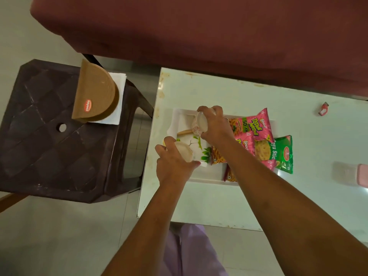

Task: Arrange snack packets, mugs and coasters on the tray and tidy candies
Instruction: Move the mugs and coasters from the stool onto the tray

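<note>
A white tray (176, 118) with a leaf pattern lies on the white table (229, 200). My left hand (173, 166) grips a white mug (185, 151) tilted over the tray's near left part. My right hand (215, 124) holds a second mug (199, 125), printed in red and tipped sideways, over the tray's far left part. A wooden coaster (184, 132) peeks out between the mugs. Pink snack packets (253, 126) and a green packet (282, 154) fill the tray's right side, the green one overhanging its edge. A red candy (323, 108) lies far right on the table.
A dark plastic stool (51, 136) stands left of the table, bearing a brown semicircular holder (93, 96) on white napkins (119, 82). A maroon sofa (199, 32) runs along the far side. A pink object (362, 175) sits at the table's right edge.
</note>
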Demonstrator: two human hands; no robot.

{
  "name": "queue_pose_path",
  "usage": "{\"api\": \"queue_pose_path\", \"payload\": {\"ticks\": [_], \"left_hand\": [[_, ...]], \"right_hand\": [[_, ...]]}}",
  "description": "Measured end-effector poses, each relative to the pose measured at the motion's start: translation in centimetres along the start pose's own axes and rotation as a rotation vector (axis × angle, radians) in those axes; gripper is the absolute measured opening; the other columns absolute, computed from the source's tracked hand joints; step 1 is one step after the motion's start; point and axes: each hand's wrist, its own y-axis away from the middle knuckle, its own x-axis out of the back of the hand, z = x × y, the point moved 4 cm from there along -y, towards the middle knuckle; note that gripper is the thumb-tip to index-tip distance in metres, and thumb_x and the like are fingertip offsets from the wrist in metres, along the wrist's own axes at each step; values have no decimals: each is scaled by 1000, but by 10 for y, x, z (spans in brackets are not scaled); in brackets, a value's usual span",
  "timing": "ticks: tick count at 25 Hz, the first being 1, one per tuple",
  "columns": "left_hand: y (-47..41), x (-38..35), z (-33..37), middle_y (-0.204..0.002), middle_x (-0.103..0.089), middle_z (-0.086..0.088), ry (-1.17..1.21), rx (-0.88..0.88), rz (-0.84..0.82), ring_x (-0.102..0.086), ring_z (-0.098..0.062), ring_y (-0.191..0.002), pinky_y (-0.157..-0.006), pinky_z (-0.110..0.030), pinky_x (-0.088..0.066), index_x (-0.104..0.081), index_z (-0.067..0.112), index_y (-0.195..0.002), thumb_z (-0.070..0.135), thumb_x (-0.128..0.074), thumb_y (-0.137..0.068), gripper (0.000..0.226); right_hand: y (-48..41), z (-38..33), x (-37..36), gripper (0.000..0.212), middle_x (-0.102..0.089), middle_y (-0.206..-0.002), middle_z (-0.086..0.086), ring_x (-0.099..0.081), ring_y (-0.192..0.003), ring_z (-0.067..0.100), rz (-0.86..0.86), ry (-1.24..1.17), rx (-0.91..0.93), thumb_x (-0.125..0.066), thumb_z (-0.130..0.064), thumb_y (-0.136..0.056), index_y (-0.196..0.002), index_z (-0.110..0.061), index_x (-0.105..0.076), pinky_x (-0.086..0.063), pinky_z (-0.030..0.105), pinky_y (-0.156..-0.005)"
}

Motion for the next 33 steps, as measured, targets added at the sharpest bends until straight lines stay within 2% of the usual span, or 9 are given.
{"api": "queue_pose_path", "payload": {"ticks": [8, 12, 15, 17, 19, 21, 25, 29, 33], "left_hand": [[-7, -14, 4, -125, -40, -10, -45, 21, -7, -56, -27, -105, -76, -33, -53, -28, 23, -126, 53, -83, -56, 94], [-2, -25, 4, -124, -40, -11, -34, 26, -31, -57, -30, -104, -76, -35, -53, -28, 22, -126, 54, -83, -55, 96], [4, -34, 7, -123, -40, -12, -36, 23, -41, -57, -32, -102, -74, -35, -52, -28, 20, -127, 52, -84, -55, 96], [5, -40, 14, -124, -39, -12, -54, 3, -47, -57, -33, -102, -74, -36, -52, -28, 19, -128, 49, -83, -56, 96], [8, -49, 21, -125, -37, -13, -61, -16, -59, -57, -33, -101, -70, -35, -49, -28, 17, -128, 47, -83, -57, 94], [15, -59, 27, -127, -37, -14, -68, -27, -67, -58, -34, -101, -68, -34, -46, -27, 17, -129, 48, -82, -58, 96], [29, -74, 34, -127, -36, -16, -89, -45, -73, -58, -39, -102, -73, -39, -49, -24, 14, -131, 53, -78, -61, 96], [34, -81, 38, -130, -33, -17, -134, -76, -79, -57, -42, -102, -74, -40, -50, -23, 13, -133, 48, -74, -67, 91], [36, -82, 38, -128, -35, -16, -122, -79, -110, -57, -38, -102, -69, -34, -44, -25, 14, -132, 45, -77, -66, 90]], "right_hand": [[0, 0, 1, 78, -25, -141, 7, -47, -116, 42, -11, 31, -32, -72, -2, -72, -130, -39, -35, -54, 46, -80], [9, 7, 3, 92, -13, -152, 3, -36, -126, 43, 24, -27, -70, -75, -11, -73, -140, -44, -22, -50, 48, -85], [33, 30, 10, 88, -25, -146, 5, -38, -125, 36, 213, -201, -57, -74, -18, -72, -141, -39, -23, -48, 48, -94], [53, 47, 8, 83, -33, -141, 8, -35, -127, 25, 295, -380, -60, -71, -13, -72, -141, -31, -29, -35, 35, -103], [74, 59, 0, 73, -40, -137, 9, -35, -121, 14, 349, -448, -100, -67, -10, -75, -139, -24, -35, -28, 23, -97], [89, 66, -12, 56, -50, -128, 10, -45, -115, 17, 377, -490, -142, -60, -6, -79, -132, -15, -45, -34, 22, -97], [107, 74, -34, 36, -68, -101, 7, -63, -91, 20, 243, -567, -204, -50, -4, -87, -121, -11, -59, -42, 17, -74], [115, 78, -46, 33, -72, -103, 9, -64, -93, 23, 155, -584, -228, -45, -4, -90, -114, -13, -66, -47, 26, -76], [117, 81, -47, 32, -71, -107, 8, -61, -98, 21, 144, -570, -241, -45, -5, -91, -112, -14, -68, -40, 19, -74]]}}
